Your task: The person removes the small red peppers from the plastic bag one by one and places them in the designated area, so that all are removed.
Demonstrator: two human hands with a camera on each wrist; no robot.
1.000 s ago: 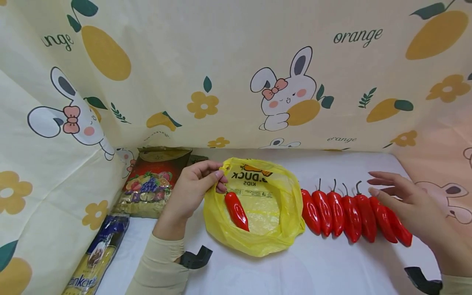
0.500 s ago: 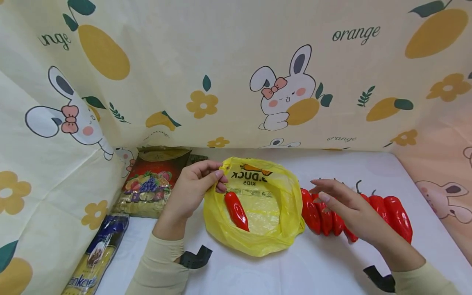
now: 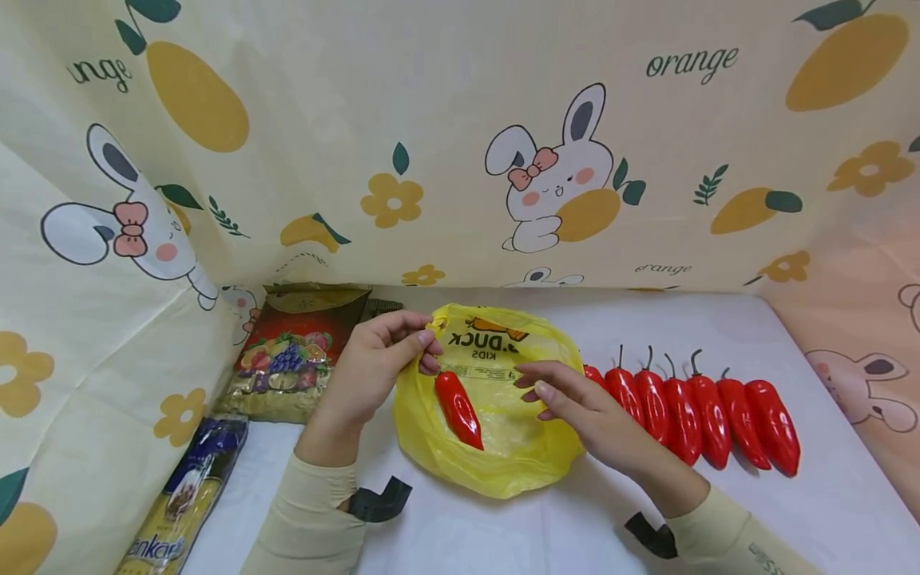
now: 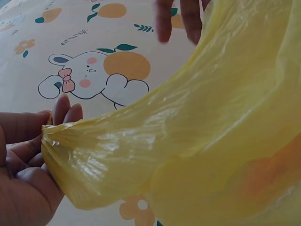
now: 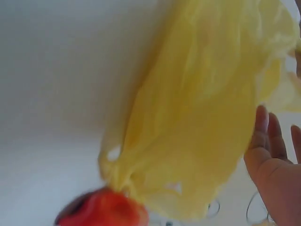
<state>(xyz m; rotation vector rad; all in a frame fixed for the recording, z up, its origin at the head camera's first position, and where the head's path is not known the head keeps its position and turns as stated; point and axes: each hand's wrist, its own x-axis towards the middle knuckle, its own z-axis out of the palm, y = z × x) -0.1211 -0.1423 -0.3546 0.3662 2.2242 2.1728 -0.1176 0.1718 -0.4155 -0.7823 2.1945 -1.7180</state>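
My left hand (image 3: 381, 363) pinches the upper left rim of a yellow plastic bag (image 3: 460, 471), which stands with its mouth wide. The left wrist view shows that thumb and fingertips (image 4: 61, 109) gathering the bag's edge. Inside the bag lies one glossy red chili pepper (image 3: 458, 409). My right hand (image 3: 585, 407) hovers over the bag's right rim, fingers loosely extended and holding nothing. To its right, several red chili peppers (image 3: 711, 419) lie in a row, most with stems pointing away; the leftmost is partly hidden by the hand and bag.
At the back left a red and gold food packet (image 3: 291, 351) with fruit pictures leans by the cloth wall. A blue and yellow packet (image 3: 183, 495) lies nearer on the left. Patterned cloth (image 3: 446, 144) closes off the back and sides of the white table surface (image 3: 546, 535).
My right hand has swept left, from above the right end of the pepper row to over the bag's mouth. My left hand keeps its pinch on the rim, in the same place.
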